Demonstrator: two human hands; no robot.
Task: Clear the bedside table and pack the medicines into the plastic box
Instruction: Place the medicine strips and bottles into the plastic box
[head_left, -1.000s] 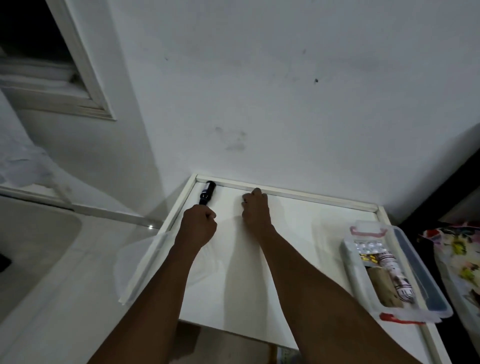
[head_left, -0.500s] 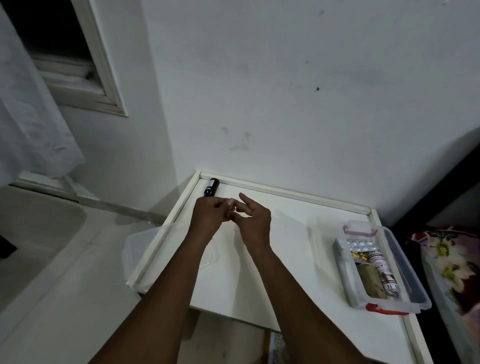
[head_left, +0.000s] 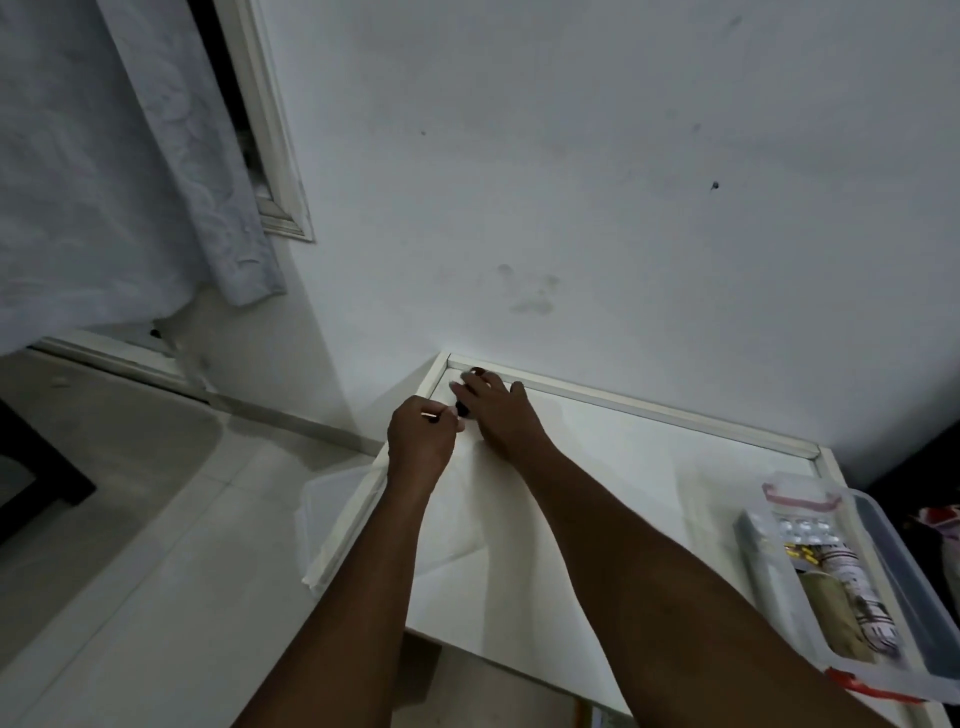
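Left hand (head_left: 421, 439), curled, pinches a thin pale sliver (head_left: 432, 414), unidentified. Beside it the small dark container (head_left: 464, 409) lies in the far left corner of the bedside table (head_left: 623, 467) under the right hand (head_left: 501, 415), fingers draped across it, closure not discernible. Recommend a full wrap before carrying it to the plastic box (head_left: 909, 597), well apart at right, medicines inside.

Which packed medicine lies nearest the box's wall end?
The silver blister strip, at the plastic box's far end; the yellow capsules, patterned tube and beige packet lie closer to the camera.
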